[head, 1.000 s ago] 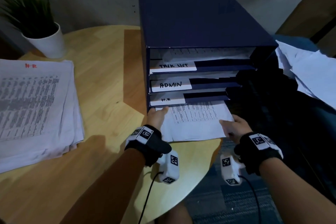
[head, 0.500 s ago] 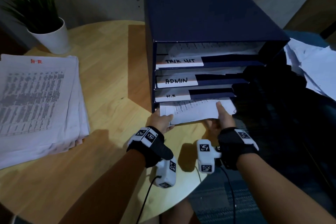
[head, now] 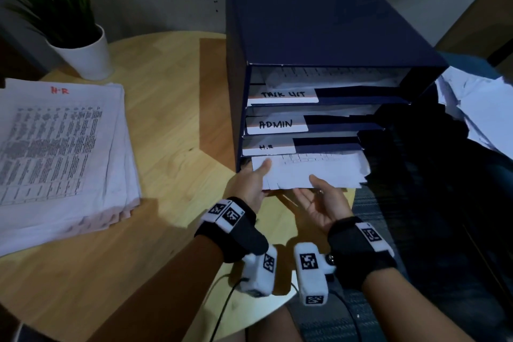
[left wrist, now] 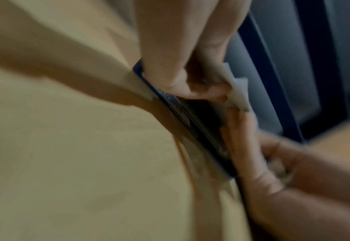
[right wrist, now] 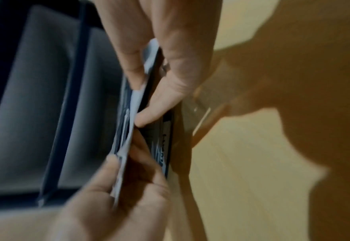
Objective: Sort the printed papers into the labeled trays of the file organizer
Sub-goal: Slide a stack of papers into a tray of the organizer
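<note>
Both hands – left hand (head: 251, 184), right hand (head: 319, 203) – pinch a paper sheaf (head: 311, 172) half-entered beneath the H.R label (head: 268, 147) – the table's H.R-marked stack (head: 55, 147) looks unsorted.

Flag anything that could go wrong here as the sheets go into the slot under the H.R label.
1. The sheets are fanned unevenly, with ragged front edges; pushed further, some may buckle or snag at the organizer opening.
2. The left hand and right hand pinch only the near edge, so the right-hand corner, sticking out past the organizer's side, could sag or crease.
</note>
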### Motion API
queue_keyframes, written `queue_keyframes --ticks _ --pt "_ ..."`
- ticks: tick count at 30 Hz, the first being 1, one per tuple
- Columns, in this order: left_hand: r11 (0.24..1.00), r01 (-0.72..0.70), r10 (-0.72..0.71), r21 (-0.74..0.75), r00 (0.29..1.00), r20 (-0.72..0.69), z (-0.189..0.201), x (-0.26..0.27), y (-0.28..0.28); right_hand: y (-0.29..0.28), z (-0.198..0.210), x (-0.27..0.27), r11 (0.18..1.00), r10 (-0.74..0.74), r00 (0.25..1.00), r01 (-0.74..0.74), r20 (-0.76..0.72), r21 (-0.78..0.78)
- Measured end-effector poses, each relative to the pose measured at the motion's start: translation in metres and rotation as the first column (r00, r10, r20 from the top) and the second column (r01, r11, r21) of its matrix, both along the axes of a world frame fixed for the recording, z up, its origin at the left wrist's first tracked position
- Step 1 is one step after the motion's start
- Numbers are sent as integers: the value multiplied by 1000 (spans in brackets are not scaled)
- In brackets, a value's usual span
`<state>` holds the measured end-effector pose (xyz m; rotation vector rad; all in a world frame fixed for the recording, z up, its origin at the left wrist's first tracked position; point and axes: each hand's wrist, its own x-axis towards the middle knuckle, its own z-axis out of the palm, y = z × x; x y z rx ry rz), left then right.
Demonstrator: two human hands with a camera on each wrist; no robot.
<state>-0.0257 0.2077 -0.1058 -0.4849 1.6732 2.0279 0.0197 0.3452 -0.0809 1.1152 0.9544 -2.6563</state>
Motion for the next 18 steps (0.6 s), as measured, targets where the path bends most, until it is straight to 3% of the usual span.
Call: queue_keyframes --ticks 4,5,6,8,10,12,15,18 --pt "983 -101 109 155 993 -46 13 1 1 -3 9 -14 987 11 996 -25 84 157" --pt "989 -80 88 128 994 -59 9 0 3 -3 9 -17 980 -8 993 -15 115 197" --pt "997 -42 46 57 997 -63 7 1 6 -2 9 -20 974 -29 989 -4 142 225" --pt "950 116 -143 -289 987 -71 5 -2 8 2 7 -22 974 -61 984 22 170 225" --pt "773 195 -380 -604 905 -194 3 -4 8 7 3 -21 984 -82 981 52 177 170" --pt "641 269 -576 -719 787 -219 2 -4 8 10 -2 -20 992 -96 981 81 168 97" --pt "465 282 -695 -839 704 -149 -1 -15 7 9 -6 -19 995 -95 987 93 132 18" --pt "154 279 -835 -948 550 26 -7 -27 7 7 -10 -18 996 -77 989 82 127 -36"
